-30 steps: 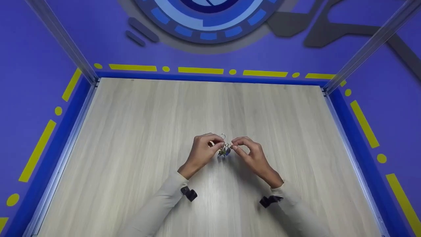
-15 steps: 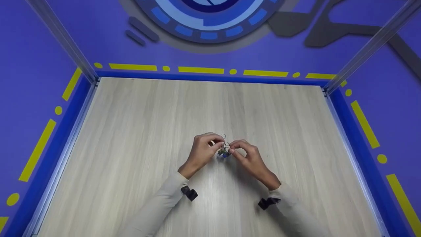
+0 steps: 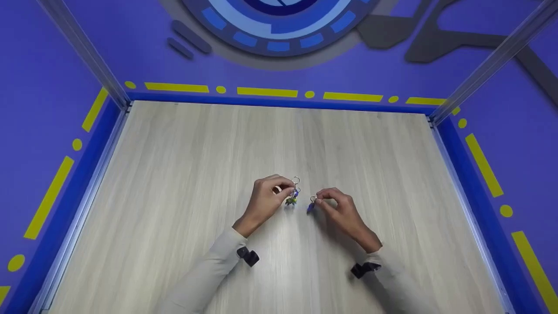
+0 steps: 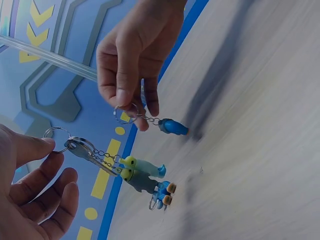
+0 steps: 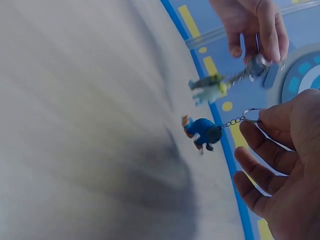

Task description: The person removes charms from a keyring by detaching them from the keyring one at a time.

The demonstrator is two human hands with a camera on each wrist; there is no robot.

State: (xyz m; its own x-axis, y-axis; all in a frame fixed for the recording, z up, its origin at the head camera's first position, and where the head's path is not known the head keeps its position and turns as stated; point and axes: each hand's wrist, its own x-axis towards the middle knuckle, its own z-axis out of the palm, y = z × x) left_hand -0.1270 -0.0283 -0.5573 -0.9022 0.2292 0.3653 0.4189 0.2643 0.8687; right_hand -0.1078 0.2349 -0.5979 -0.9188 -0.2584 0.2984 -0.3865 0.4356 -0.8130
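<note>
My left hand [image 3: 269, 198] pinches a metal key ring [image 4: 57, 139] between thumb and forefinger. From it hang a key [image 4: 84, 152] and a bunch of small figure charms [image 4: 145, 175] on chains, yellow-headed ones with grey and pale bodies and blue parts below. Just to the right, my right hand [image 3: 342, 211] pinches the split ring [image 5: 251, 115] of another keychain. Its short chain carries a blue figure charm [image 5: 202, 130] with orange feet. A gap separates the two hands, and both sets of charms dangle above the table.
Pale wood-grain table [image 3: 209, 152] lies below the hands. Blue walls with yellow markings [image 3: 266, 92] close it in at the back and both sides. Clear corner posts [image 3: 87, 52] rise at the back. Black wrist cameras [image 3: 248, 256] sit on both sleeves.
My right hand closed in on the bunch, then drew away to the right with the blue figure keychain hanging from it. My left hand has stayed nearly in place with the key ring.
</note>
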